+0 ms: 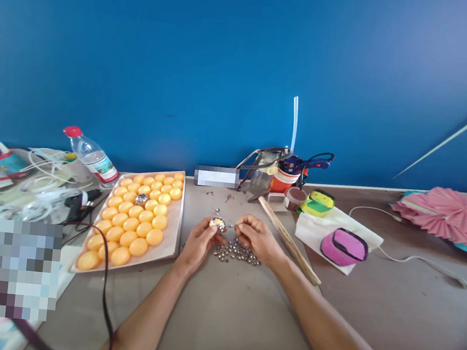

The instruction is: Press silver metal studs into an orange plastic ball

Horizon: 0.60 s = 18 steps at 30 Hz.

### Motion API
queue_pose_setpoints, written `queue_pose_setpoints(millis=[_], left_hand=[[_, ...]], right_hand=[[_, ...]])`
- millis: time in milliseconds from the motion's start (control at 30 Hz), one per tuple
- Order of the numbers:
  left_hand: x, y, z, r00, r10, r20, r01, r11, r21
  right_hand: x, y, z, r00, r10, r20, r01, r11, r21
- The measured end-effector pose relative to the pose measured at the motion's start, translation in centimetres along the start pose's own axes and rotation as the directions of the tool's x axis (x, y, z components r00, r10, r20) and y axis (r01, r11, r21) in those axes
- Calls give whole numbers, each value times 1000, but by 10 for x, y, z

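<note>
My left hand (199, 243) is closed around a small orange ball (217, 223) partly covered with shiny silver pieces. My right hand (254, 236) is beside it, fingers pinched together on something too small to make out. A loose heap of small silver pieces (235, 252) lies on the table just under both hands. To the left sits a white tray (172, 234) filled with several plain orange balls (129, 223) and one silver-covered ball (141, 199).
A plastic water bottle (91, 156) lies tilted behind the tray. Cables and clutter (42, 189) fill the left. A long wooden stick (289, 240), a red cup with a glue gun (291, 172), a pink pouch (344, 246) on paper and a pink paper fan (448, 212) lie right.
</note>
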<state>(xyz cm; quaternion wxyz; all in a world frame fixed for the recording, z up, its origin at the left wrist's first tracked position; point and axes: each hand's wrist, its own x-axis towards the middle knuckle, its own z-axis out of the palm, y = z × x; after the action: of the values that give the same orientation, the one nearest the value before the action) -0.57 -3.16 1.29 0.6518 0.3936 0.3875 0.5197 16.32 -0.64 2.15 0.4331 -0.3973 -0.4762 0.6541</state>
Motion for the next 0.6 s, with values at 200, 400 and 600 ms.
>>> queue_pose_setpoints(millis=[200,400,600], left_hand=[[-1,-4,-4,1000,1,26,-3,996,94],[0,-6,-6,999,27,22,-30,986,165],[1,-5,-4,999,43,-8,-41,983,181]], right_hand=[[0,0,0,999,19,32,-17,997,-71],[1,1,-5,999,-50,21,53,857,-513],[2,0,-10,998,-57,33,66,792,-607]])
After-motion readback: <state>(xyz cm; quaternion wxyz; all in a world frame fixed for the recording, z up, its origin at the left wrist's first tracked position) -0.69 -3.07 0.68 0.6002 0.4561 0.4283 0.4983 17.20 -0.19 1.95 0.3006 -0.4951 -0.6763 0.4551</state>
